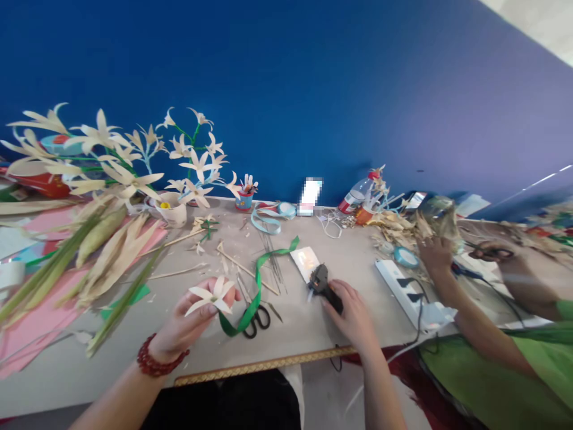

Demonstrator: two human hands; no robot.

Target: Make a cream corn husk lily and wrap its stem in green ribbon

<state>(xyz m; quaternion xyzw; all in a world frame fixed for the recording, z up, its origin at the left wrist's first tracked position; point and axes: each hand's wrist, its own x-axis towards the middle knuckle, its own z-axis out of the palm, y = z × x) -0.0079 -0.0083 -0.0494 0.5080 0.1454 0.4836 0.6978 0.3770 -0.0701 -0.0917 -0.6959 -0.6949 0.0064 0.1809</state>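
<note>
My left hand (188, 322), with a red bead bracelet at its wrist, pinches a pale, husk-like flower (212, 295) with pointed petals. Just below the flower, a green ribbon (258, 280) starts and curls away across the table; whether it is fixed to the flower I cannot tell. Black-handled scissors (262, 318) lie partly beneath that ribbon. My right hand (353, 313) is closed round the handle of a black glue gun (320, 280), whose nozzle end is near a small whitish pad (306, 263) on the tabletop.
Finished flowers (197, 164) stand in cups at the back left. Corn husks (111, 251) lie over pink paper (54, 310). A white power strip (403, 298) and cables sit to the right. Beside it, a co-worker's hands (436, 257) handle husks and scissors (496, 252). A bottle (356, 194) leans behind.
</note>
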